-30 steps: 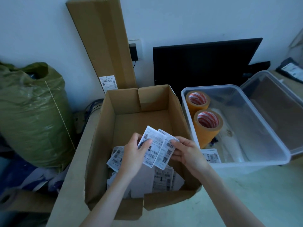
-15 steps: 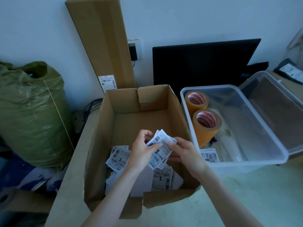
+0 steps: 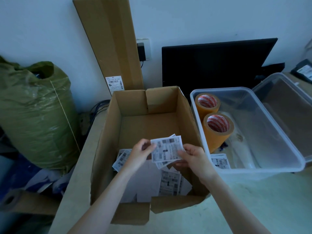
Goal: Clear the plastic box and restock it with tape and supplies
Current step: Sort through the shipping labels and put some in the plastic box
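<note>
Labels (image 3: 166, 150) squared up since before, both hands pinching edges, left hand (image 3: 141, 153), right hand (image 3: 194, 157)

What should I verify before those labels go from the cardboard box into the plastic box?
1. Labels held: ok. The left hand and right hand both pinch the stack of shipping labels.
2. Stack squared: not ok, lower labels stick out askew.
3. Room in the clear plastic box: ok, bare floor right of the two tape rolls.
4. Cardboard box cleared: not ok, loose labels remain inside.
5. Plastic box open: ok, its lid leans alongside.
6. Grip firmness: cannot tell.
</note>
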The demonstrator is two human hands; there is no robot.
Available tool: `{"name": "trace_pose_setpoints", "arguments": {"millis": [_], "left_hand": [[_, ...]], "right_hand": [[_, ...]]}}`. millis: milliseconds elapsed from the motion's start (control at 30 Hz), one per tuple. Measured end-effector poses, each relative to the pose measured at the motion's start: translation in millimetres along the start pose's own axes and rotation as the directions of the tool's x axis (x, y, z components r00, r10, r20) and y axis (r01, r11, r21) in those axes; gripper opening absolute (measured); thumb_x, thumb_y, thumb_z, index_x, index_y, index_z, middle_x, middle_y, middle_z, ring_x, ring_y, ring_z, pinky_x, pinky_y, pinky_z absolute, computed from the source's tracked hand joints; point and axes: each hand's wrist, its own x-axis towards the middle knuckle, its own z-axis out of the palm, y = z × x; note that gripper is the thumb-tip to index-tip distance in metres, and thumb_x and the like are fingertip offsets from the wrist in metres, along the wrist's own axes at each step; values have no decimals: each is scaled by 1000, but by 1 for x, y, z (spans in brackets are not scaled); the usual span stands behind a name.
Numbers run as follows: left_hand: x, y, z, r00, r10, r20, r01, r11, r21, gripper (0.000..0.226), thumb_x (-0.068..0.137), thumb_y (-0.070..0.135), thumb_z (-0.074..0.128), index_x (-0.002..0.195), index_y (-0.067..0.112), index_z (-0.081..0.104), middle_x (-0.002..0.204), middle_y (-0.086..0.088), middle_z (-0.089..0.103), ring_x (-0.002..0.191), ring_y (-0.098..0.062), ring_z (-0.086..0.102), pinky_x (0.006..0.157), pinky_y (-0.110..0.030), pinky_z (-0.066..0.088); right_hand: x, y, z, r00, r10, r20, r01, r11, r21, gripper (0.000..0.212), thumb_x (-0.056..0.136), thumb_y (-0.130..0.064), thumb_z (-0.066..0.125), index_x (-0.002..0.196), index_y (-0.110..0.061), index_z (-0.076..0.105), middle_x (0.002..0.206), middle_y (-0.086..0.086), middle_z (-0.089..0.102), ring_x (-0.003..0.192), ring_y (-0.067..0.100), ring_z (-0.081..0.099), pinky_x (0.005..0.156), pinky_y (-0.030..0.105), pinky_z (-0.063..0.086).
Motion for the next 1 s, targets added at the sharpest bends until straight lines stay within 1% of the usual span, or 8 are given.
{"name": "trace_pose_setpoints", "arguments": {"millis": [67,167,300,400,467,600,833,1000], "left_hand": [[8,-23,3,981,-188,50,175,965,195,32,97,39,46,118,14,50,110,-4,61,95,-18,61,86,-37,54],[9,-55,16,942,-324,85,195,737,647,62,93,49,48,140,11,33,141,-14,39,122,-29,46,100,-43,43],[-5,-70,43,910,-405,86,113,444,889,101,81,66,55,150,14,3,155,-18,6,139,-43,17,106,-57,32],[-8,-72,54,909,-409,79,28,248,968,110,80,69,52,150,11,-9,155,-26,-10,140,-51,7,108,-58,26],[-6,-71,55,937,-336,100,-3,278,961,106,78,65,60,150,11,2,154,-27,2,137,-48,18,107,-53,30],[-2,-71,53,978,-130,164,-91,446,890,76,78,44,70,135,10,30,137,-16,31,124,-35,34,99,-44,38],[3,-69,46,961,-197,193,19,745,666,50,81,17,70,124,13,43,129,-9,50,117,-24,50,95,-33,45],[7,-61,28,970,-177,166,52,818,573,29,89,19,63,117,14,61,125,-4,60,113,-20,56,89,-25,45]], "right_hand": [[0,0,1,998,-25,-62,26,999,22,16,97,-14,50,103,-9,64,98,6,73,88,16,72,79,37,59],[-1,-2,3,991,-73,-113,78,996,38,16,98,-13,48,103,-11,63,99,3,73,90,13,71,78,33,59],[-2,-3,5,985,-94,-144,105,992,69,16,98,-10,47,103,-12,63,99,2,73,91,12,71,77,31,60],[-2,-3,4,985,-94,-145,107,990,90,17,99,-10,47,104,-10,63,99,3,73,91,13,71,77,30,59],[-1,-3,4,985,-92,-149,107,990,95,17,98,-10,48,105,-9,63,100,4,73,91,14,71,78,32,59],[-1,-3,3,985,-86,-150,103,988,112,16,98,-9,48,103,-10,63,99,5,73,89,15,72,78,33,60],[-3,-5,4,986,-71,-149,90,987,130,16,98,-10,48,98,-15,63,98,3,73,89,14,72,77,32,60],[-2,-4,3,986,-60,-156,77,992,104,15,98,-13,49,104,-14,62,101,3,72,91,13,71,80,34,59]]}}
